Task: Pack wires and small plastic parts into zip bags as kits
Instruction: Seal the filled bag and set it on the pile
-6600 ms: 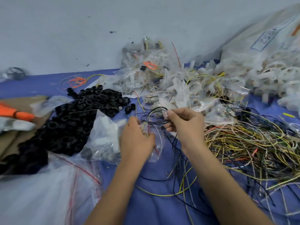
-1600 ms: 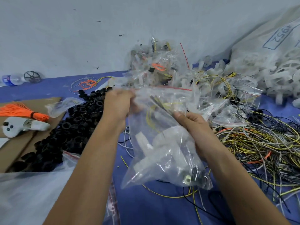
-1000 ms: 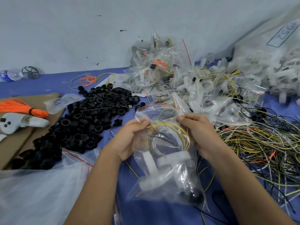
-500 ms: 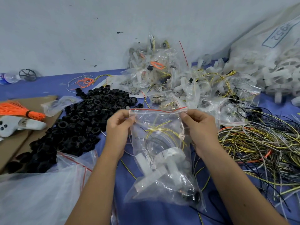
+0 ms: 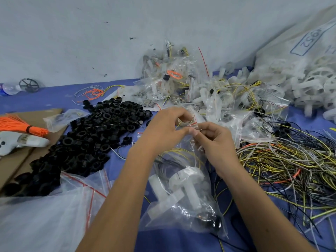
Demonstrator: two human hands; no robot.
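Both the left hand [image 5: 164,130] and right hand [image 5: 215,140] pinch the zip bag [image 5: 183,195] at its red-striped mouth, the filled bag hanging straight below their fingertips.

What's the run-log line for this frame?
step: sealing kit | left hand: pinching zip bag top | right hand: pinching same top | contents: wires, white plastic parts, black part

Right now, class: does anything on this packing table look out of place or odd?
Yes: a water bottle lies on its side by the wall at far left, unrelated to the kits. Both hands pinch the zip bag top as expected.
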